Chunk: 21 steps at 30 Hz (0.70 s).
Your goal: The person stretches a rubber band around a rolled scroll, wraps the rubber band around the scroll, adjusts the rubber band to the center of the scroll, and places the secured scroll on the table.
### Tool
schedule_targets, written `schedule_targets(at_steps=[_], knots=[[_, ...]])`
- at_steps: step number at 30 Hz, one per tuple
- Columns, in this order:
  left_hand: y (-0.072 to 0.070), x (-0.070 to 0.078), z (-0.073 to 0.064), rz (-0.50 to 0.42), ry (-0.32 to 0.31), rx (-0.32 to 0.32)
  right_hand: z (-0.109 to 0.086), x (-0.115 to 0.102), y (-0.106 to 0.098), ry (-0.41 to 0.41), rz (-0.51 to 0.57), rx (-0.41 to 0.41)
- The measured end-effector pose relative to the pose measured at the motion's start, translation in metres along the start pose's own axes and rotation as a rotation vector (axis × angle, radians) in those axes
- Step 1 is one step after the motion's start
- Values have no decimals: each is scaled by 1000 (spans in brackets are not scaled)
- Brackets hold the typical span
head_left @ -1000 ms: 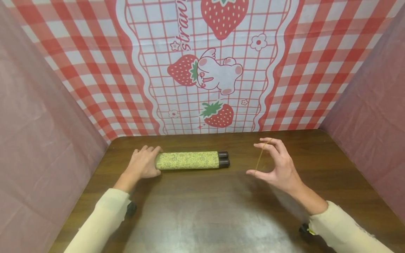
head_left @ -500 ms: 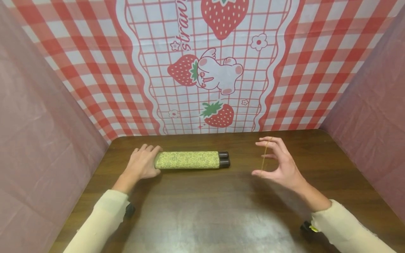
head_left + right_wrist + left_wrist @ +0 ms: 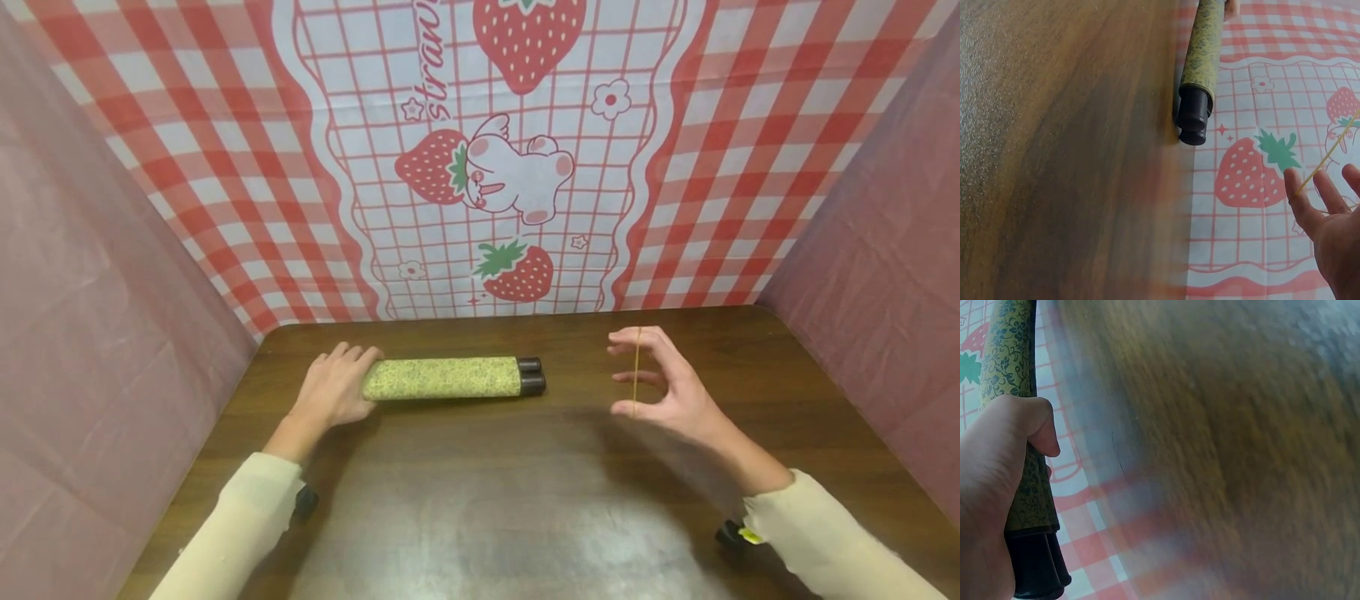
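A rolled scroll [image 3: 442, 378] in yellow-green floral cloth lies crosswise near the back of the table, two black roller ends pointing right. My left hand [image 3: 336, 385] grips its left end; in the left wrist view the thumb bends over the patterned cloth [image 3: 1010, 356]. To the right, apart from the scroll, my right hand [image 3: 678, 387] is raised with thumb and fingers spread. A thin yellow rubber band [image 3: 637, 367] is stretched between its thumb and fingers. In the right wrist view, the band [image 3: 1328, 153] runs taut from one fingertip out of frame.
The brown wooden table [image 3: 480, 500] reflects light in front of the scroll. Behind it stands a red-checked strawberry cloth [image 3: 517, 167]. Pink curtains [image 3: 105, 333] hang at both sides.
My right hand has drawn a little to the right, and the rubber band, slanted before, now stands upright. The left hand keeps its grip on the scroll, which has barely shifted.
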<state>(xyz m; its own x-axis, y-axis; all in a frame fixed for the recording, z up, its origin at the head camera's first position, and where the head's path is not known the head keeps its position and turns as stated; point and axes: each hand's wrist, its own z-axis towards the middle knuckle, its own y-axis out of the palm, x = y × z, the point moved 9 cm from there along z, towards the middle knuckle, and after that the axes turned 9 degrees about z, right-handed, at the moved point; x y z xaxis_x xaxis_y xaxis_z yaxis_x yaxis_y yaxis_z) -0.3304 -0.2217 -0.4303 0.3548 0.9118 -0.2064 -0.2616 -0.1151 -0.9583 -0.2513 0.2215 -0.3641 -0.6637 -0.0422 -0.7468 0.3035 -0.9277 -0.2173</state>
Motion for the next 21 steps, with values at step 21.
schedule_targets(at_steps=[21], knots=[[-11, 3, -5, 68, 19, 29, -1, 7, -1, 38, 8, -3]])
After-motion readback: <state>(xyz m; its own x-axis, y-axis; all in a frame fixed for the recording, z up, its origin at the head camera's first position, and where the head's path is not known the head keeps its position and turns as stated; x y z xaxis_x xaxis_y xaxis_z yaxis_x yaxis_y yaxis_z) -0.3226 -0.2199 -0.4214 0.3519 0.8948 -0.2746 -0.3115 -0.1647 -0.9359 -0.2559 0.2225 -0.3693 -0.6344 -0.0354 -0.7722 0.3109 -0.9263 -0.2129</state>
